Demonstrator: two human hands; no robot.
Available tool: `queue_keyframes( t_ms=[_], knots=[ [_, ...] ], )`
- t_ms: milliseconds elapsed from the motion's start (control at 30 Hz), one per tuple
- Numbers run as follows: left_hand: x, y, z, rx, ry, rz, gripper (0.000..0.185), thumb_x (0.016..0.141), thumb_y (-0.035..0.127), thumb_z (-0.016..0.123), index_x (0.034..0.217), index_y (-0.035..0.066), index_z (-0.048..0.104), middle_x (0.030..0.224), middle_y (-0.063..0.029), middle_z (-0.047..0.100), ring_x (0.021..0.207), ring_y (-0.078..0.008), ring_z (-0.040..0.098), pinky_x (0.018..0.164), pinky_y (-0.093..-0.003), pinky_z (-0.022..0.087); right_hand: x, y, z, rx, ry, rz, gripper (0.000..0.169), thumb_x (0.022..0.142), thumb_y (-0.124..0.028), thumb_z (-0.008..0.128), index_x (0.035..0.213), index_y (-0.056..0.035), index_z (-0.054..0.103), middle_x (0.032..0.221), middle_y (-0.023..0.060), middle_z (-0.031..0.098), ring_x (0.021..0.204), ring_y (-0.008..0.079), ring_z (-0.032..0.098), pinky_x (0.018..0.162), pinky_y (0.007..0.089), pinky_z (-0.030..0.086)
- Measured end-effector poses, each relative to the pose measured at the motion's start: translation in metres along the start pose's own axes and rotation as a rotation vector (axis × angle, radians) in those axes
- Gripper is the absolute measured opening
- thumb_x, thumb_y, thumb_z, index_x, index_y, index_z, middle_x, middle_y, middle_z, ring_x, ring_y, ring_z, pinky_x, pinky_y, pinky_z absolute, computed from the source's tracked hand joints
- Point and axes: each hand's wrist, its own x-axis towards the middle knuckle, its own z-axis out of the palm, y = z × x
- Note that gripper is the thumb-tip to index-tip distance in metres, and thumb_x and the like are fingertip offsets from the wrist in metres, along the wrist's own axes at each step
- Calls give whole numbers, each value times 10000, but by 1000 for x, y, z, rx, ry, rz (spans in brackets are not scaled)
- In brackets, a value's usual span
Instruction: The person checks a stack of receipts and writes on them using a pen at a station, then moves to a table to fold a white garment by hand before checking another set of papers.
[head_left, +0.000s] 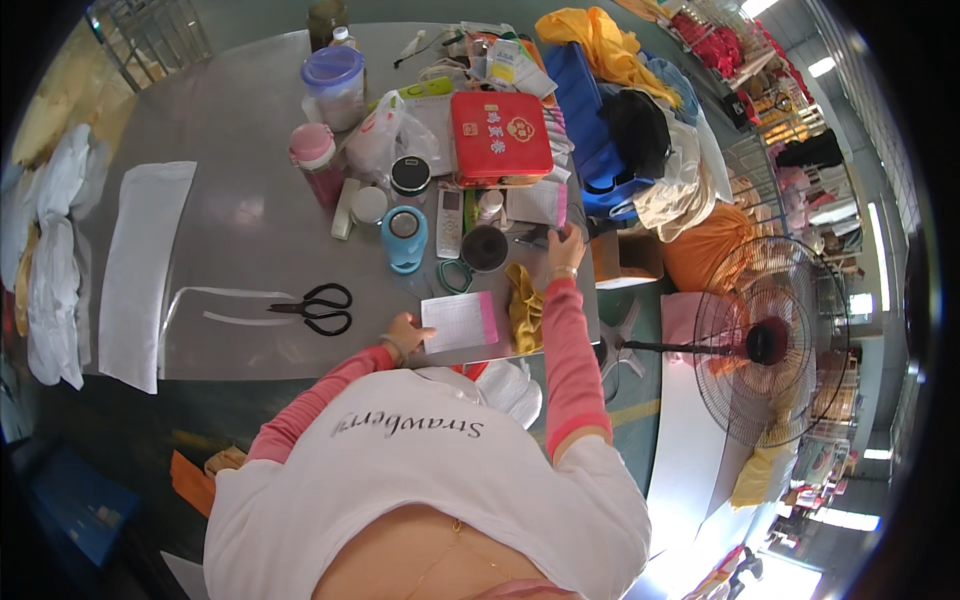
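Note:
My left hand (407, 334) rests at the near edge of the metal table, its fingers on the left edge of a white paper pad with a pink strip (459, 322). Farther right, my right hand (566, 247) is by the table's right edge, its fingertips at the lower corner of a second pink-edged pad (536, 204); whether they grip it I cannot tell. Small metal snips (529, 241) lie just left of that hand. Between the hands is a mustard cloth band (526, 307). Black-handled scissors (319, 308) lie left of my left hand, beside white tape strips (232, 291).
A red tin (501, 139), blue-lidded tub (334, 86), pink-capped bottle (315, 157), blue container (404, 238), remote control (450, 223) and dark cup (484, 248) crowd the middle. Folded white fabric (142, 270) lies left. A blue crate (592, 142) and a floor fan (769, 341) stand right.

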Motion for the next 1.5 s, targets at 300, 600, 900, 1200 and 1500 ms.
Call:
queue_keyframes(
  t_ms=[300,600,900,1200,1500],
  knots=[
    [18,-37,4,-104,82,182,326,662,14,685,955,-52,557,869,-148,630,768,-235,629,616,-345,525,97,41,70,-250,-410,376,549,659,-391,716,1069,-76,530,1016,194,627,969,351,599,817,430,452],
    [29,-38,0,-224,61,198,418,706,0,636,1098,-55,503,975,-141,624,846,-229,622,708,-328,520,99,-28,-17,-177,-200,28,316,736,-306,623,968,-118,520,839,170,635,807,405,596,707,466,464],
    [19,-15,0,-317,-59,133,370,757,7,606,1111,-26,503,953,-119,617,830,-203,614,701,-324,530,-9,-78,-115,812,-731,275,160,791,-112,648,919,-87,554,693,-59,508,590,66,477,534,222,399],
    [14,4,-8,-774,-205,-245,502,867,340,557,1249,26,477,1137,-88,583,987,-200,577,849,-334,464,-146,-50,-33,300,-898,314,383,692,-312,722,856,3,577,766,134,628,712,253,618,649,343,483],
    [23,-7,3,-197,-96,263,492,741,256,717,1104,-34,554,1020,-125,627,910,-194,594,822,-318,466,-173,-45,-23,125,-580,108,392,702,-289,697,926,-1,556,813,177,604,755,324,591,679,389,467]
  ],
)
